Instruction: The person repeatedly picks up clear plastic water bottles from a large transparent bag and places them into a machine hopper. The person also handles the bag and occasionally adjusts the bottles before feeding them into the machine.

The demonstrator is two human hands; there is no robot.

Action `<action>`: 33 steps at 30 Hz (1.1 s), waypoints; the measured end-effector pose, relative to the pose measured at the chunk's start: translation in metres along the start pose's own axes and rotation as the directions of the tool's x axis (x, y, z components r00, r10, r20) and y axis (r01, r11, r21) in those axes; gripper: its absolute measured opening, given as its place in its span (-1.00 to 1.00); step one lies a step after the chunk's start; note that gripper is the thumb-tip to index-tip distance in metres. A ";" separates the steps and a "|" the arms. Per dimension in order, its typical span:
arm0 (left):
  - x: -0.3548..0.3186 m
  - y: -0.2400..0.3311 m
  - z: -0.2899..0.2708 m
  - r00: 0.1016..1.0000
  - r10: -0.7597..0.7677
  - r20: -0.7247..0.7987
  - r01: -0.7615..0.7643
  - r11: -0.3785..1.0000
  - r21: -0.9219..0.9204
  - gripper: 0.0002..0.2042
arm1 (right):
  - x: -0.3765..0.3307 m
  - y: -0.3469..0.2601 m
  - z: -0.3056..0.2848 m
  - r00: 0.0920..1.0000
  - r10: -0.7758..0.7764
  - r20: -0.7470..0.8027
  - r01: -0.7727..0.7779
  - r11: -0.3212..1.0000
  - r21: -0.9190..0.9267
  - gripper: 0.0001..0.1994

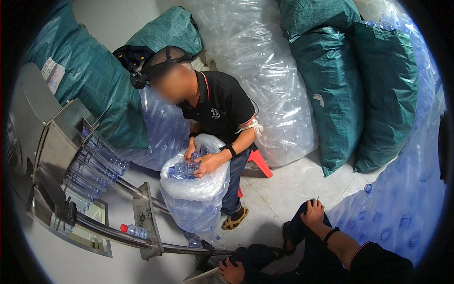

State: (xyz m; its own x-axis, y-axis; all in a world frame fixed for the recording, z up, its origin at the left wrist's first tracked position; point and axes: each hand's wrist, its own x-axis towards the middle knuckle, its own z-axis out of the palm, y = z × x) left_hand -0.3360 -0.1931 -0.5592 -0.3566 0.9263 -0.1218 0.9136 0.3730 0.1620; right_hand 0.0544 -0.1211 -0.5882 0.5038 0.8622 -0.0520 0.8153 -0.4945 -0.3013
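Observation:
My right hand (312,214) rests on my dark-trousered right knee, its fingers spread and bent over it. A tiny thin bit shows at its fingertips, too small to name. Low in the picture, my left hand (231,271) lies on my other leg, fingers apart, with nothing seen in it. Ahead of me a co-worker in a black polo shirt (226,97) sits on a red stool (259,163). That person's two hands hold clear bluish plastic bottles (183,170) in the mouth of a large clear plastic bag (201,189).
At left, a metal machine (59,137) carries a row of bottles (97,163) on curved rails (113,233). A red-capped bottle (135,230) lies beside the rails. Green woven sacks (326,90) and a clear sack (265,85) stand behind; a blue-tinted bag (392,203) of bottles fills the right.

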 end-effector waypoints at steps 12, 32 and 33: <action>0.000 0.001 -0.002 1.000 -0.002 0.000 0.002 1.000 0.023 -0.41 | 0.000 -0.001 -0.001 1.000 0.009 0.014 -0.009 1.000 0.007 -0.24; -0.002 0.004 -0.006 1.000 -0.007 -0.015 0.007 1.000 -0.013 -0.41 | 0.000 0.000 -0.002 1.000 0.003 0.014 -0.003 1.000 -0.002 -0.24; -0.002 0.004 -0.007 1.000 -0.012 -0.005 0.012 1.000 -0.026 -0.41 | 0.000 0.000 -0.003 1.000 0.009 0.019 -0.008 1.000 -0.013 -0.24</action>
State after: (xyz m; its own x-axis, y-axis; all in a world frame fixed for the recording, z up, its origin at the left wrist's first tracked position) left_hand -0.3326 -0.1931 -0.5512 -0.3690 0.9218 -0.1187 0.9037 0.3856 0.1859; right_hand 0.0547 -0.1212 -0.5857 0.5052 0.8599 -0.0728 0.8146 -0.5031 -0.2886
